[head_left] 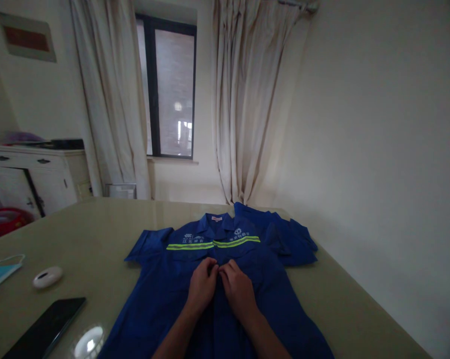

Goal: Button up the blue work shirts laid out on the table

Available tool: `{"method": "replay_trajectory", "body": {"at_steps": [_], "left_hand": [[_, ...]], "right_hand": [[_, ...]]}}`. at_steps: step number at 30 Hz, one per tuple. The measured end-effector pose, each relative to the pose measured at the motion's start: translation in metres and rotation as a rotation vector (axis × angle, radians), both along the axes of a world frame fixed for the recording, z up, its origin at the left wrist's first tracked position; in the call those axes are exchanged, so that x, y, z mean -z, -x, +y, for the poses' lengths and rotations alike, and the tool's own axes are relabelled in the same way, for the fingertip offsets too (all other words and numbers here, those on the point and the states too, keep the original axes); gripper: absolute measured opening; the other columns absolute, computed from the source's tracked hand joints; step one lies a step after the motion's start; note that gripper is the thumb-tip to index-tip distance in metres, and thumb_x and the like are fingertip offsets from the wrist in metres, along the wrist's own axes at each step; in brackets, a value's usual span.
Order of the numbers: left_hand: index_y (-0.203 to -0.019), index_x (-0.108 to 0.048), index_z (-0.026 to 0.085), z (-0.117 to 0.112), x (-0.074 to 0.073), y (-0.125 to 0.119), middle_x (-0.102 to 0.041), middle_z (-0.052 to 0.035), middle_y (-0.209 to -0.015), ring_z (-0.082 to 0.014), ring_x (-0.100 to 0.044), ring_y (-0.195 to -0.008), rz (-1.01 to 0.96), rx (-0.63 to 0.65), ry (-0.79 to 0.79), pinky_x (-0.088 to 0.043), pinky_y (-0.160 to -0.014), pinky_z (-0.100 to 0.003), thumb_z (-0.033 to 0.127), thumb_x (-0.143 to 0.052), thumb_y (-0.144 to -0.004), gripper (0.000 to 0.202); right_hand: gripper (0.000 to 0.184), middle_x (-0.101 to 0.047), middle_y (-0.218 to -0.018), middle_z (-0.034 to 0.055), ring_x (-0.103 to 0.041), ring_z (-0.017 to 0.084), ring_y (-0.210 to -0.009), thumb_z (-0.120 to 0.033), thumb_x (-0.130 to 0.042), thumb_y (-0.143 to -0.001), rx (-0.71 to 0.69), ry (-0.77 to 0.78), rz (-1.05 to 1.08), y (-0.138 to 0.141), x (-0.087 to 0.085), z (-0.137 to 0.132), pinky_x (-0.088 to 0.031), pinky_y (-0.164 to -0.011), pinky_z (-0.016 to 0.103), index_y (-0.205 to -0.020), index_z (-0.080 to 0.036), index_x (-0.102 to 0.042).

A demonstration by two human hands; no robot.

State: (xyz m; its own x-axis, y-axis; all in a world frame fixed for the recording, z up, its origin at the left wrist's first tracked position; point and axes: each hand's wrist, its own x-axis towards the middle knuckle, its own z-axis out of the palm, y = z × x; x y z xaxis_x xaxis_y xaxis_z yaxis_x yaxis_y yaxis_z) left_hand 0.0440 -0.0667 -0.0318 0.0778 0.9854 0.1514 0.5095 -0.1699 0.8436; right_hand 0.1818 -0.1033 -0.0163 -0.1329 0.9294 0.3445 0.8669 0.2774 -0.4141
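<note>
Beyond the fingers (227,270), I see white writing and a gear sign on the blue shirt (161,284), too blurry for me to read. The neck label (217,218) has tiny print. To the right of the fingers, past some folded blue cloth (301,239), the edge of the tabletop (97,224) runs beside the wall (389,149). To their left, I see room between the shirt and the black phone (43,329). The left hand (202,285) and right hand (240,289) have narrow fingers, pinching the shirt's front right under them.
</note>
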Motion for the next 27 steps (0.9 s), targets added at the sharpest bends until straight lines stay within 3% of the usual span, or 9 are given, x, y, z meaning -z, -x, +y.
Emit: {"method": "replay_trajectory", "body": {"at_steps": [3,5,7,9,13,17,21,25,27], "left_hand": [[-0.109,-0.072,0.020,-0.001,-0.001,0.001,-0.077,-0.0066,-0.112,-0.0202,-0.069,-0.106,0.006,0.060,-0.024,-0.051,-0.094,-0.030,0.019,-0.040,-0.096,0.035],[-0.110,-0.074,0.021,-0.002,-0.003,0.003,-0.077,-0.0062,-0.113,-0.0197,-0.069,-0.108,0.013,0.120,-0.046,-0.050,-0.097,-0.029,0.015,-0.038,-0.094,0.040],[-0.109,-0.075,0.021,-0.005,-0.005,0.004,-0.076,-0.0063,-0.112,-0.0194,-0.069,-0.108,0.024,0.175,-0.069,-0.050,-0.098,-0.029,0.011,-0.040,-0.090,0.041],[-0.107,-0.075,0.021,-0.007,-0.007,0.004,-0.075,-0.0063,-0.110,-0.0188,-0.068,-0.105,0.043,0.200,-0.083,-0.049,-0.097,-0.029,0.007,-0.042,-0.087,0.041],[-0.102,-0.070,0.021,-0.017,-0.011,-0.001,-0.071,-0.0055,-0.100,-0.0211,-0.064,-0.096,0.176,0.111,-0.099,-0.047,-0.088,-0.031,0.013,-0.051,-0.087,0.026],[-0.108,-0.067,0.022,-0.028,-0.018,-0.005,-0.066,-0.0069,-0.117,-0.0267,-0.056,-0.112,0.508,-0.028,-0.129,-0.042,-0.092,-0.036,0.019,-0.048,-0.094,0.024],[-0.105,-0.066,0.021,-0.024,-0.029,-0.003,-0.067,-0.0082,-0.117,-0.0251,-0.057,-0.114,0.526,0.042,-0.068,-0.042,-0.094,-0.033,0.013,-0.045,-0.093,0.026],[-0.089,-0.067,0.022,-0.001,-0.033,0.002,-0.073,-0.0084,-0.100,-0.0247,-0.068,-0.100,0.504,0.042,0.015,-0.045,-0.085,-0.032,0.025,-0.039,-0.100,0.031],[-0.093,-0.068,0.022,0.014,-0.032,0.003,-0.075,-0.0097,-0.102,-0.0250,-0.070,-0.099,0.498,-0.003,0.051,-0.046,-0.082,-0.032,0.027,-0.036,-0.102,0.034]], "right_hand": [[0.021,-0.067,-0.100,0.0016,-0.069,0.017,-0.086,-0.026,-0.047,-0.101,0.080,0.010,0.067,-0.002,-0.002,-0.002,-0.048,-0.073,0.024,-0.094,-0.025,-0.067],[0.018,-0.067,-0.106,0.0025,-0.070,0.018,-0.091,-0.022,-0.050,-0.098,0.091,-0.003,0.101,-0.002,-0.003,-0.003,-0.050,-0.076,0.025,-0.106,-0.026,-0.066],[0.033,-0.065,-0.118,0.0029,-0.070,0.018,-0.098,-0.017,-0.049,-0.095,0.048,-0.012,0.131,-0.003,-0.003,-0.002,-0.051,-0.081,0.025,-0.123,-0.029,-0.062],[0.040,-0.065,-0.123,0.0026,-0.070,0.018,-0.103,-0.015,-0.045,-0.095,0.002,0.000,0.156,-0.004,-0.002,-0.001,-0.051,-0.085,0.024,-0.127,-0.031,-0.062],[0.033,-0.071,-0.107,0.0040,-0.070,0.019,-0.099,-0.015,-0.041,-0.097,0.032,0.024,0.220,-0.006,0.001,-0.002,-0.050,-0.089,0.027,-0.107,-0.026,-0.070],[0.031,-0.072,-0.102,0.0039,-0.069,0.019,-0.096,-0.012,-0.044,-0.090,0.011,-0.030,0.284,-0.005,0.000,-0.002,-0.050,-0.088,0.027,-0.104,-0.024,-0.069],[0.038,-0.069,-0.113,0.0051,-0.068,0.018,-0.102,-0.009,-0.042,-0.089,0.074,-0.087,0.258,-0.004,-0.012,0.023,-0.050,-0.089,0.026,-0.118,-0.024,-0.063],[0.023,-0.070,-0.112,0.0035,-0.068,0.018,-0.103,-0.016,-0.055,-0.090,0.085,0.028,0.060,-0.003,-0.020,0.064,-0.049,-0.086,0.026,-0.107,-0.025,-0.068],[0.016,-0.071,-0.108,0.0028,-0.068,0.018,-0.102,-0.021,-0.062,-0.090,0.073,0.049,0.029,0.000,-0.017,0.077,-0.049,-0.085,0.026,-0.104,-0.025,-0.070]]}}
